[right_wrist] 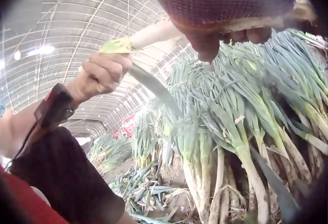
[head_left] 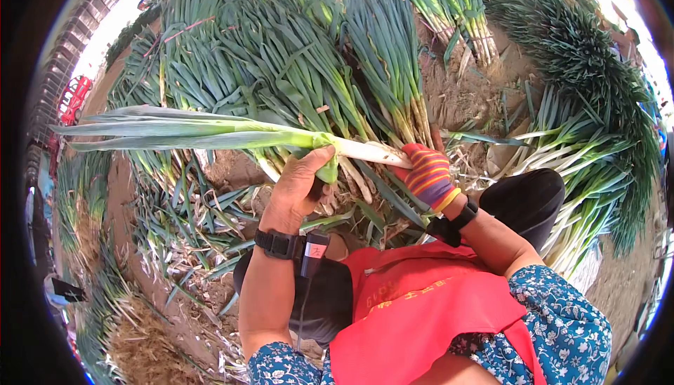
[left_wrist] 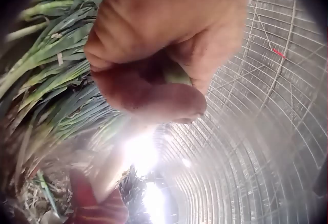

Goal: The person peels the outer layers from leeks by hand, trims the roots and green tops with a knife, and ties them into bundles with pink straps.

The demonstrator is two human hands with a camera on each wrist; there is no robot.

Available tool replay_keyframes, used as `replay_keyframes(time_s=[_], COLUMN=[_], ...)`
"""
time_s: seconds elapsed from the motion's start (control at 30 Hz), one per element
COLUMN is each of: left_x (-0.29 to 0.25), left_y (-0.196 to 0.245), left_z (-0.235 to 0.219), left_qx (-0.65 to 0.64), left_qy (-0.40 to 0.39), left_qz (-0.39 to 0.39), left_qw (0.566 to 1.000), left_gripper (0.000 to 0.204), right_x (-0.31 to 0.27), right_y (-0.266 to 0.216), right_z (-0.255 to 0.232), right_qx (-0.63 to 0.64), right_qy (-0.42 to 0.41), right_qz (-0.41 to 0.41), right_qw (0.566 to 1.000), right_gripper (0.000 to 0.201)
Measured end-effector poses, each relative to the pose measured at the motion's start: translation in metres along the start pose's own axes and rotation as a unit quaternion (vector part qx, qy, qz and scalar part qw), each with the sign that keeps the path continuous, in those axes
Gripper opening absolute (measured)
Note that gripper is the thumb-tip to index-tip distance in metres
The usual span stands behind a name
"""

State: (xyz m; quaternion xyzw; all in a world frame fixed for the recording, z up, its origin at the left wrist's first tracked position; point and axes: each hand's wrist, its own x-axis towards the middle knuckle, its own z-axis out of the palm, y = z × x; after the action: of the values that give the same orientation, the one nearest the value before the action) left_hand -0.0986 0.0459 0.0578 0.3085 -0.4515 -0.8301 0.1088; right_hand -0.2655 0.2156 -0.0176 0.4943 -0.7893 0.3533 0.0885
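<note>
A long green onion (head_left: 232,134) lies nearly level across the head view, its leaves to the left and white stalk to the right. My bare left hand (head_left: 295,185) grips it where green turns white, with the thumb on top. A pale green strip of leaf (head_left: 328,169) folds down beside that thumb. In the right wrist view, a loose leaf (right_wrist: 154,87) hangs from the left hand (right_wrist: 102,75). My right hand (head_left: 427,174), in a striped glove, holds the white stalk near the root end; its fingers curl under the stalk in the right wrist view.
Tied bundles of green onions (head_left: 386,55) lie ahead on the soil. Peeled white-stalked onions (head_left: 576,174) are heaped at the right. Leaf scraps (head_left: 189,237) litter the ground at the left. A red apron (head_left: 421,308) covers the lap between the dark-clothed knees (head_left: 526,199).
</note>
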Motion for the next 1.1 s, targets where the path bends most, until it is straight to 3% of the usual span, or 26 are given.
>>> replay_keyframes(time_s=[0.07, 0.13, 0.17, 0.23, 0.27, 0.3, 0.37, 0.4, 0.43, 0.5, 0.53, 0.57, 0.63, 0.7, 0.77, 0.83, 0.87, 0.93, 0.97, 1.07, 1.1], left_x=[-0.008, -0.005, -0.005, 0.006, 0.009, 0.015, 0.004, 0.003, -0.007, 0.006, 0.007, 0.007, 0.008, 0.004, 0.003, 0.0, 0.005, 0.006, 0.005, 0.006, 0.007], left_y=[-0.029, -0.075, -0.074, -0.066, -0.052, -0.044, -0.009, 0.001, 0.01, -0.012, -0.017, -0.021, -0.021, -0.017, -0.013, -0.009, -0.011, -0.007, -0.006, -0.007, -0.008], left_z=[0.011, 0.042, 0.042, 0.045, 0.036, 0.019, 0.01, 0.002, 0.001, -0.013, -0.016, -0.017, -0.017, -0.013, -0.003, 0.013, 0.014, 0.015, 0.015, 0.018, 0.021], left_qx=[0.269, 0.487, 0.486, 0.429, 0.452, 0.372, 0.059, -0.101, -0.186, -0.186, -0.183, -0.165, -0.141, -0.096, -0.082, -0.042, -0.017, -0.015, -0.011, -0.038, -0.053], left_qy=[-0.112, -0.178, -0.173, -0.25, -0.119, -0.043, -0.002, 0.009, 0.029, 0.099, 0.1, 0.112, 0.118, 0.079, 0.061, 0.076, 0.086, 0.074, 0.06, 0.047, 0.039], left_qz=[-0.01, -0.136, -0.136, 0.069, 0.073, 0.168, 0.188, 0.207, 0.174, 0.179, 0.172, 0.164, 0.153, 0.181, 0.18, 0.169, 0.174, 0.184, 0.192, 0.18, 0.173], left_qw=[0.956, 0.844, 0.845, 0.865, 0.881, 0.912, 0.98, 0.973, 0.967, 0.961, 0.963, 0.966, 0.971, 0.976, 0.978, 0.982, 0.981, 0.98, 0.979, 0.982, 0.983], left_gripper=[0.023, 0.033, 0.033, 0.042, 0.053, 0.055, 0.032, 0.019, 0.018, 0.021, 0.021, 0.021, 0.02, 0.019, 0.019, 0.02, 0.02, 0.019, 0.018, 0.021, 0.021], right_x=[0.009, 0.03, 0.039, 0.047, 0.044, 0.043, 0.031, 0.021, 0.013, -0.005, -0.004, -0.004, 0.001, 0.015, 0.031, 0.038, 0.041, 0.043, 0.043, 0.039, 0.037], right_y=[-0.016, -0.04, -0.048, -0.042, -0.032, -0.021, -0.007, -0.001, 0.004, 0.013, 0.006, 0.009, 0.018, 0.004, -0.041, -0.054, -0.058, -0.063, -0.062, -0.057, -0.052], right_z=[-0.008, -0.021, -0.025, -0.033, -0.035, -0.037, -0.042, -0.04, -0.031, -0.016, -0.021, -0.021, -0.02, -0.025, -0.036, -0.013, -0.008, 0.002, 0.004, 0.008, 0.014], right_qx=[-0.046, -0.018, -0.011, -0.009, -0.037, -0.065, -0.105, -0.126, -0.125, -0.11, -0.085, -0.083, 0.118, 0.159, 0.117, 0.139, 0.137, 0.23, 0.249, 0.273, 0.205], right_qy=[-0.016, 0.027, 0.043, 0.04, 0.052, 0.066, 0.054, 0.032, 0.029, -0.012, -0.155, -0.157, -0.322, -0.3, -0.265, -0.156, -0.158, -0.07, -0.077, -0.118, -0.093], right_qz=[-0.004, -0.069, -0.084, -0.098, -0.107, -0.121, -0.146, -0.139, -0.134, -0.155, -0.141, -0.134, -0.159, -0.186, -0.089, -0.135, -0.136, -0.109, -0.108, -0.083, -0.077], right_qw=[0.999, 0.997, 0.995, 0.994, 0.992, 0.988, 0.982, 0.982, 0.983, 0.982, 0.974, 0.975, 0.926, 0.922, 0.953, 0.969, 0.968, 0.964, 0.959, 0.951, 0.971], right_gripper=[0.029, 0.023, 0.022, 0.022, 0.023, 0.025, 0.03, 0.034, 0.034, 0.036, 0.051, 0.051, 0.066, 0.078, 0.07, 0.053, 0.053, 0.033, 0.024, 0.02, 0.021])
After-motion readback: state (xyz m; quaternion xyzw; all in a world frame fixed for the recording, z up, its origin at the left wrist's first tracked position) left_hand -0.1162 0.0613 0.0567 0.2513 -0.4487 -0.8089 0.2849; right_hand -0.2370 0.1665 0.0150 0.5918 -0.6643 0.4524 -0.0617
